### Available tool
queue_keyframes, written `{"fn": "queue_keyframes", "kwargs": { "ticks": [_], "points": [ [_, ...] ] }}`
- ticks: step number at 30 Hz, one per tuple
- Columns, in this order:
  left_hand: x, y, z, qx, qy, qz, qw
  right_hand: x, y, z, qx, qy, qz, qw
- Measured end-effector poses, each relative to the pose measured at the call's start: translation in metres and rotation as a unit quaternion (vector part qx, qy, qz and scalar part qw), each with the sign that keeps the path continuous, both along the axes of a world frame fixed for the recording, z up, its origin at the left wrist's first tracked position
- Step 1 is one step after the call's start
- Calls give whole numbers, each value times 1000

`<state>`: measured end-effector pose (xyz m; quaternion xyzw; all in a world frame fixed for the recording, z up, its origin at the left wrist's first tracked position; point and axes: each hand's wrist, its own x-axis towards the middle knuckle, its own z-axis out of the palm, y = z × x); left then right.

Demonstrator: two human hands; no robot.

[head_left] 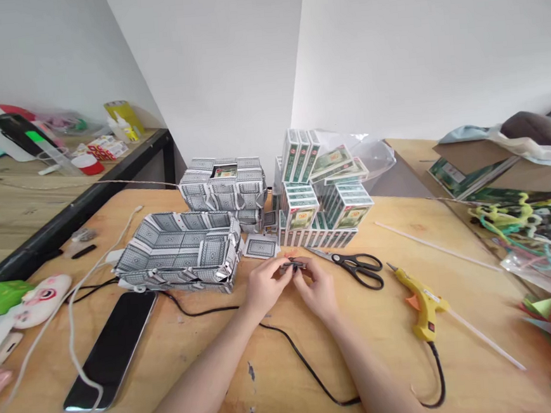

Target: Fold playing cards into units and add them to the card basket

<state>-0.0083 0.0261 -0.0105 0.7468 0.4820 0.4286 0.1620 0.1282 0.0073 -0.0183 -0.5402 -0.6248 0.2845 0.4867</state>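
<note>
My left hand (pixel 267 285) and my right hand (pixel 317 286) meet near the middle of the table. Both pinch one small grey piece (pixel 296 264) that looks like a folded playing card; fingers hide much of it. Just behind my left hand lies a flat playing card (pixel 260 246), patterned back up. To the left stands an open box woven from playing cards (pixel 177 239). Black-handled scissors (pixel 356 267) rest beside my right hand, blades pointing left. Behind my hands rise stacked packs of playing cards (pixel 305 214).
A second woven card structure (pixel 223 185) stands at the back. On the right lies a yellow glue gun (pixel 423 303), with a glue stick in its rear. A phone (pixel 112 350) and white cable (pixel 73 334) lie left. A black cord (pixel 299 354) runs under my forearms.
</note>
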Motion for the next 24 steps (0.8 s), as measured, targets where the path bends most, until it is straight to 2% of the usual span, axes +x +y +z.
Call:
{"fn": "queue_keyframes", "kwargs": {
  "ticks": [9,15,24],
  "points": [
    [0,0,-9,27,13,3,1000,1,1,0,1,-15,-15,1000],
    [1,-2,-7,20,45,17,999,-1,-1,0,-16,-20,-19,999],
    [1,-2,-5,3,54,31,998,0,-1,-3,-28,-81,-30,996]
  ]
}}
